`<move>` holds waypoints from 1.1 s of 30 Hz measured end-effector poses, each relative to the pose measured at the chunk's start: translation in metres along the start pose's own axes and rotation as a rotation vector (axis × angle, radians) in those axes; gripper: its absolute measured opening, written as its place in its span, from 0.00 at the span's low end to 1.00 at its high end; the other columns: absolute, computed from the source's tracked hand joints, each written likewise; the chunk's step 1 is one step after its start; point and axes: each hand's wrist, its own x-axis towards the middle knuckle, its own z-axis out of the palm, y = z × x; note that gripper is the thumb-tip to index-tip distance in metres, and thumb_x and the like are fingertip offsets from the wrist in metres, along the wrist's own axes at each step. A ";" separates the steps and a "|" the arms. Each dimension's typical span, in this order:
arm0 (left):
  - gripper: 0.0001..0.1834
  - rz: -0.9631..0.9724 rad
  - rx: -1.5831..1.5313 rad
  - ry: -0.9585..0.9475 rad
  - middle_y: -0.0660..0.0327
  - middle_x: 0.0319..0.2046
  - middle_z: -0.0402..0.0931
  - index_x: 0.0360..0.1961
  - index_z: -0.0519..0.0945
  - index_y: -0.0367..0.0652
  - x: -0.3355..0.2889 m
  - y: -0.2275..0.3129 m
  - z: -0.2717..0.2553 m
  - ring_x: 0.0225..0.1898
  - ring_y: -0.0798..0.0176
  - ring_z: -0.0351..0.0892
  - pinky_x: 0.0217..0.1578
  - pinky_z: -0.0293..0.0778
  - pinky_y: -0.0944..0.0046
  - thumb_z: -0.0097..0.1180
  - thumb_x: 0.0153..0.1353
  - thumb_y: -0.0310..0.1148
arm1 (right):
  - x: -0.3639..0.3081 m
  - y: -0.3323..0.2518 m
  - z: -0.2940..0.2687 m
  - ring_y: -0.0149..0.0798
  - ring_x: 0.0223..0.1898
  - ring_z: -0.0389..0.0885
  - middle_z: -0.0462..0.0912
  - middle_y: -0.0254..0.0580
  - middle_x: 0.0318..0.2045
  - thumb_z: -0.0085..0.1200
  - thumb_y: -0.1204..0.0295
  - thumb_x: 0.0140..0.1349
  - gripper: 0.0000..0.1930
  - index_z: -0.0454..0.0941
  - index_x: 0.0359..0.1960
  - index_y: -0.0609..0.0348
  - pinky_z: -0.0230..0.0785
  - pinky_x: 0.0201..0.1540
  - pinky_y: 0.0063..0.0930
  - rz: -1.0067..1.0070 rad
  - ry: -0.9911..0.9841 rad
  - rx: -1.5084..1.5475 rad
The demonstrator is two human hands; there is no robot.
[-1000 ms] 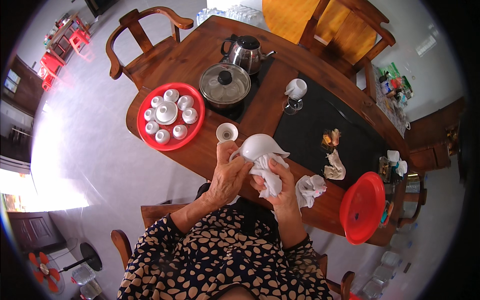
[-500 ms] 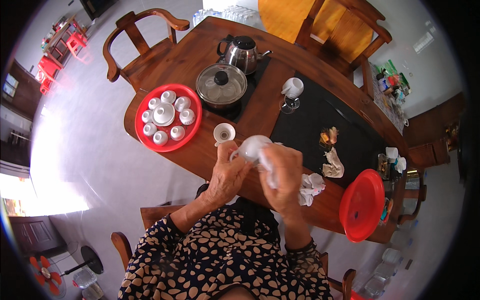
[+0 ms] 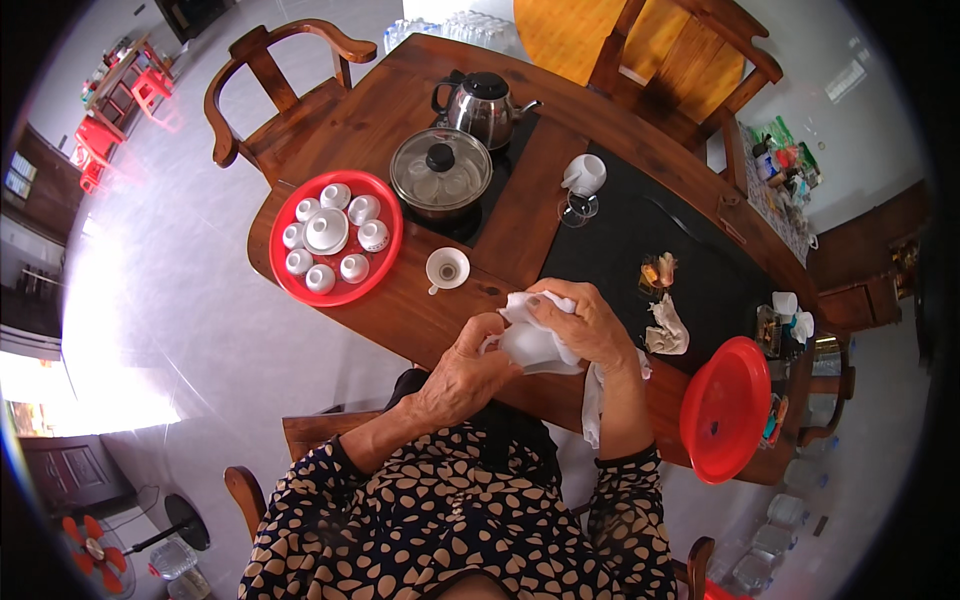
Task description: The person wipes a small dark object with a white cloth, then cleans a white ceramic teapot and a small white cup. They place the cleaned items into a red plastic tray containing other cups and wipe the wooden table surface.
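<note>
Close to the table's front edge, my left hand (image 3: 465,375) grips a small white handled pitcher (image 3: 527,345) at its handle side. My right hand (image 3: 590,325) is closed on a white cloth (image 3: 545,303) pressed over the pitcher's outside. Part of the pitcher is hidden by the cloth and fingers. Just beyond my left hand stands a white handled cup (image 3: 447,268), its inside facing up. Crumpled white cloth or paper (image 3: 594,405) shows beside my right wrist, partly covered by my forearm.
At left, a red tray (image 3: 390,255) holds several white cups around a lidded bowl. Behind are a glass-lidded pot (image 3: 440,180) and a steel kettle (image 3: 485,110). A white pitcher (image 3: 585,174) lies farther right. A red basin (image 3: 727,410) tilts at the right edge.
My right hand has moved from the pitcher's near side to its far right side, with the cloth now spread over it. The pitcher is lower and turned; both hands are nearer me.
</note>
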 end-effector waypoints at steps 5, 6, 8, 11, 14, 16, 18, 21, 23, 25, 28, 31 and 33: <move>0.14 0.011 -0.258 -0.079 0.53 0.49 0.58 0.21 0.70 0.34 -0.001 -0.004 -0.002 0.47 0.57 0.69 0.47 0.68 0.61 0.58 0.60 0.27 | -0.007 0.021 -0.008 0.23 0.28 0.77 0.81 0.35 0.27 0.51 0.67 0.63 0.12 0.80 0.38 0.64 0.67 0.31 0.16 0.038 -0.099 0.484; 0.13 -0.053 -0.370 -0.045 0.55 0.48 0.59 0.23 0.71 0.34 0.000 -0.004 -0.001 0.47 0.59 0.68 0.47 0.68 0.62 0.58 0.61 0.29 | -0.009 0.022 -0.003 0.24 0.28 0.77 0.81 0.36 0.27 0.51 0.67 0.62 0.12 0.80 0.38 0.64 0.67 0.31 0.16 0.017 -0.047 0.590; 0.12 -0.183 -0.594 0.023 0.57 0.45 0.62 0.25 0.73 0.35 0.002 -0.003 0.002 0.47 0.63 0.66 0.47 0.66 0.65 0.57 0.62 0.32 | -0.008 0.038 0.001 0.30 0.32 0.80 0.82 0.41 0.30 0.54 0.65 0.59 0.15 0.78 0.40 0.66 0.71 0.35 0.19 -0.020 0.021 0.836; 0.11 -0.341 -0.562 0.105 0.60 0.44 0.63 0.28 0.75 0.36 0.002 -0.009 0.005 0.46 0.68 0.65 0.45 0.65 0.67 0.57 0.63 0.33 | -0.003 0.037 0.022 0.33 0.35 0.80 0.81 0.43 0.34 0.57 0.64 0.57 0.17 0.75 0.43 0.65 0.74 0.38 0.24 -0.067 0.296 1.049; 0.08 -0.492 -0.537 0.189 0.61 0.41 0.67 0.31 0.76 0.36 0.005 -0.012 0.009 0.37 0.72 0.67 0.38 0.66 0.71 0.58 0.61 0.31 | 0.002 0.041 0.034 0.34 0.37 0.80 0.80 0.44 0.37 0.55 0.67 0.58 0.16 0.75 0.45 0.65 0.75 0.41 0.26 -0.098 0.386 1.134; 0.08 -0.642 -0.510 0.278 0.63 0.35 0.71 0.31 0.75 0.36 0.010 -0.011 0.013 0.31 0.74 0.67 0.32 0.67 0.73 0.56 0.60 0.31 | 0.006 0.034 0.040 0.33 0.36 0.80 0.80 0.42 0.35 0.55 0.68 0.59 0.15 0.76 0.44 0.65 0.74 0.40 0.25 -0.056 0.466 1.074; 0.08 -0.742 -0.489 0.201 0.65 0.32 0.71 0.32 0.75 0.37 0.007 -0.022 0.012 0.30 0.75 0.68 0.30 0.67 0.73 0.56 0.60 0.32 | 0.010 0.033 0.041 0.34 0.36 0.81 0.80 0.42 0.34 0.56 0.65 0.58 0.17 0.76 0.43 0.65 0.75 0.39 0.26 -0.020 0.485 0.996; 0.11 -0.759 -0.629 0.250 0.65 0.30 0.73 0.38 0.75 0.38 0.010 -0.025 0.023 0.28 0.75 0.69 0.28 0.68 0.73 0.53 0.62 0.35 | 0.012 0.021 0.048 0.29 0.32 0.79 0.81 0.37 0.31 0.54 0.67 0.60 0.14 0.78 0.41 0.64 0.71 0.36 0.23 -0.011 0.520 0.831; 0.13 -0.793 -0.754 0.273 0.64 0.30 0.74 0.41 0.74 0.39 0.014 -0.023 0.025 0.28 0.75 0.71 0.27 0.69 0.73 0.50 0.63 0.38 | 0.014 0.020 0.055 0.27 0.30 0.78 0.81 0.36 0.31 0.54 0.67 0.60 0.14 0.78 0.41 0.65 0.70 0.35 0.22 -0.045 0.530 0.657; 0.16 -0.897 -0.851 0.222 0.63 0.32 0.76 0.44 0.74 0.39 0.019 -0.024 0.020 0.30 0.74 0.73 0.28 0.71 0.72 0.46 0.65 0.41 | 0.010 0.017 0.065 0.35 0.37 0.77 0.80 0.43 0.37 0.53 0.68 0.61 0.14 0.76 0.43 0.65 0.69 0.42 0.29 -0.168 0.624 0.366; 0.19 -0.687 -0.609 0.099 0.62 0.36 0.78 0.46 0.74 0.40 0.012 -0.037 0.014 0.36 0.68 0.77 0.35 0.74 0.68 0.44 0.65 0.43 | 0.004 0.024 0.086 0.50 0.50 0.71 0.74 0.53 0.48 0.54 0.69 0.60 0.16 0.75 0.47 0.64 0.63 0.54 0.38 -0.538 0.721 -0.053; 0.18 -0.647 -0.595 0.097 0.61 0.38 0.77 0.46 0.74 0.41 0.009 -0.039 0.012 0.40 0.65 0.77 0.39 0.75 0.65 0.48 0.64 0.43 | -0.007 0.021 0.101 0.54 0.54 0.68 0.72 0.50 0.52 0.57 0.73 0.55 0.17 0.75 0.48 0.62 0.62 0.56 0.44 -0.652 0.757 -0.388; 0.16 -0.566 -0.378 0.017 0.60 0.39 0.77 0.47 0.74 0.41 0.010 -0.039 0.010 0.41 0.67 0.76 0.39 0.74 0.65 0.50 0.64 0.41 | -0.007 0.025 0.102 0.54 0.52 0.69 0.74 0.48 0.51 0.57 0.74 0.55 0.16 0.75 0.47 0.61 0.63 0.55 0.44 -0.741 0.748 -0.522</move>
